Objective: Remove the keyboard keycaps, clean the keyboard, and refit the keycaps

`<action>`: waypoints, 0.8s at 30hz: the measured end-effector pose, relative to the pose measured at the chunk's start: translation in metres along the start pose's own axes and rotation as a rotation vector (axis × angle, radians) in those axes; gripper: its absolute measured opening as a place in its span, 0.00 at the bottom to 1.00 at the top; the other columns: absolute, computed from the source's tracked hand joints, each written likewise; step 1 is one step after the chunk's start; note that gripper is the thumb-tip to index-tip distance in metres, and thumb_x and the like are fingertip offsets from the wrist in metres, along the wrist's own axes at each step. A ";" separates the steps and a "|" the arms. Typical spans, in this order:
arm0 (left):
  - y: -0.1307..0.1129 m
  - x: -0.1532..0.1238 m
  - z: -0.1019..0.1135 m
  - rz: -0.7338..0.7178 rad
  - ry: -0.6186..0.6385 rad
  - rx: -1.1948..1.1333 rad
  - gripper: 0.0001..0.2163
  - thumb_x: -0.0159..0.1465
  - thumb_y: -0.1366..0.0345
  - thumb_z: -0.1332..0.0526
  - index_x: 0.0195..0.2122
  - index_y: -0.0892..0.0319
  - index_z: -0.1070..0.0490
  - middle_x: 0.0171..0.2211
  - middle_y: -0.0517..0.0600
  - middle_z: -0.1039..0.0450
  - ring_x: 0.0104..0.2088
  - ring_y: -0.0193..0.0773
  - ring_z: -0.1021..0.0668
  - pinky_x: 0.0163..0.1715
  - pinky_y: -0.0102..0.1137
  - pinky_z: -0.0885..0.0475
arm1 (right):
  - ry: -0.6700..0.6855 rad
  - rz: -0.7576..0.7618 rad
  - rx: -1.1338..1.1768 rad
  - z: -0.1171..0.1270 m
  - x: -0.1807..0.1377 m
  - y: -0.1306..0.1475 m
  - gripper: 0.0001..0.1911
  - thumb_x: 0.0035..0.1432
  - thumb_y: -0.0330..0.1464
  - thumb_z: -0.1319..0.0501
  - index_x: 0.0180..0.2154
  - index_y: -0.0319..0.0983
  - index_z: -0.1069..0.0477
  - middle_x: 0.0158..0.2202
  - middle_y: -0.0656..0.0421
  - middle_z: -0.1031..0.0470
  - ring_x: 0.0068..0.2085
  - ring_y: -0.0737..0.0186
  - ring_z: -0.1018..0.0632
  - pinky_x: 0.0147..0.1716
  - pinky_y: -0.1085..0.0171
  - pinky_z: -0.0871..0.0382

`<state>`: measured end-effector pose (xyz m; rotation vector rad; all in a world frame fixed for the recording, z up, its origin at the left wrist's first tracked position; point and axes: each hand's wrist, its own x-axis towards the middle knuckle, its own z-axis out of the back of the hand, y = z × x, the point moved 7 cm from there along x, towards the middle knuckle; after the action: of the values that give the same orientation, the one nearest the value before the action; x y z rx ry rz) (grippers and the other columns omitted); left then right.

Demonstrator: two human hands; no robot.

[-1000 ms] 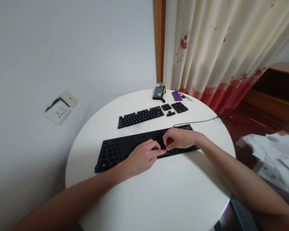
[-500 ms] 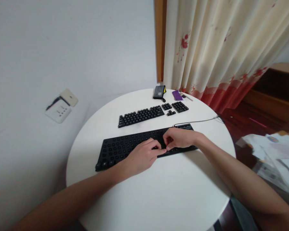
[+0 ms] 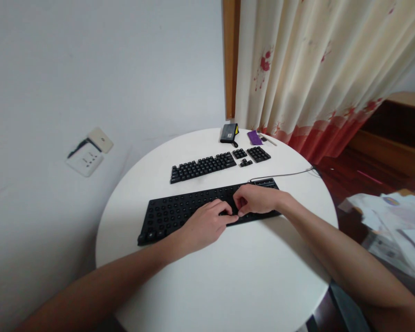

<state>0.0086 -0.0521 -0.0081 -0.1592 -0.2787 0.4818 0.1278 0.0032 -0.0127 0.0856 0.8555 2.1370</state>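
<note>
A black keyboard (image 3: 173, 212) with most of its keycaps off lies on the round white table (image 3: 214, 281); a few keycaps remain at its near left corner. Over its near right part, my left hand (image 3: 209, 223) rests with bent fingers drawn together, their tips at the keys. My right hand (image 3: 256, 199) meets it there, fingers curled into a pinch. Whatever sits between the fingertips is hidden. Behind the keyboard, removed black keycaps (image 3: 204, 167) stand in rows, with smaller groups, including a number-pad block (image 3: 258, 154), to their right.
A dark pouch (image 3: 228, 133) with a yellow edge and a purple cloth (image 3: 254, 137) lie at the table's far side. A thin cable (image 3: 283, 174) runs right from the keyboard. Left is a wall with sockets (image 3: 86, 159); a curtain (image 3: 297, 83) hangs behind; papers (image 3: 390, 216) lie right.
Both hands stay at almost the same spot on the keyboard, fingertips together. The right hand has shifted very slightly left; the keycap rows have not moved.
</note>
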 end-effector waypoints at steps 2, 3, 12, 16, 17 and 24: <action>0.001 0.000 0.000 0.009 -0.016 -0.015 0.19 0.64 0.77 0.46 0.51 0.53 0.26 0.46 0.50 0.28 0.46 0.39 0.28 0.49 0.36 0.29 | 0.012 0.007 0.015 0.001 -0.001 0.000 0.04 0.49 0.30 0.32 0.28 0.37 0.26 0.24 0.62 0.27 0.27 0.66 0.28 0.26 0.68 0.39; 0.001 0.000 0.001 0.015 -0.028 -0.023 0.18 0.64 0.77 0.46 0.51 0.54 0.26 0.45 0.50 0.27 0.45 0.39 0.28 0.48 0.36 0.29 | 0.023 0.014 0.026 0.001 -0.002 0.000 0.04 0.50 0.30 0.32 0.29 0.37 0.26 0.25 0.62 0.27 0.27 0.66 0.28 0.26 0.68 0.39; 0.004 0.001 0.013 0.005 -0.180 -0.095 0.12 0.65 0.76 0.46 0.37 0.59 0.24 0.38 0.50 0.24 0.40 0.38 0.27 0.43 0.34 0.29 | 0.039 0.050 0.066 0.003 -0.004 0.001 0.06 0.53 0.34 0.34 0.30 0.36 0.25 0.25 0.62 0.27 0.27 0.67 0.29 0.27 0.68 0.40; 0.004 0.002 0.010 0.003 -0.145 -0.096 0.12 0.64 0.77 0.45 0.35 0.58 0.23 0.39 0.49 0.24 0.41 0.38 0.26 0.43 0.34 0.29 | 0.032 0.021 0.020 0.001 -0.002 0.001 0.07 0.50 0.33 0.32 0.29 0.36 0.26 0.24 0.62 0.28 0.26 0.67 0.29 0.26 0.69 0.41; 0.005 0.002 0.010 0.004 -0.145 -0.094 0.12 0.64 0.77 0.45 0.35 0.58 0.23 0.39 0.49 0.24 0.41 0.38 0.26 0.43 0.34 0.29 | 0.026 0.017 0.014 0.001 -0.002 0.001 0.07 0.50 0.33 0.32 0.29 0.36 0.26 0.24 0.62 0.27 0.26 0.67 0.29 0.26 0.69 0.41; 0.014 -0.002 0.026 0.027 -0.264 -0.130 0.14 0.63 0.79 0.48 0.29 0.60 0.26 0.37 0.50 0.25 0.39 0.37 0.26 0.41 0.34 0.30 | 0.040 0.036 0.059 0.003 -0.003 0.003 0.08 0.53 0.36 0.33 0.30 0.36 0.26 0.25 0.62 0.27 0.27 0.67 0.29 0.27 0.68 0.40</action>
<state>-0.0065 -0.0387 0.0132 -0.2262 -0.5672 0.5121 0.1287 0.0015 -0.0081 0.0893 0.9474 2.1541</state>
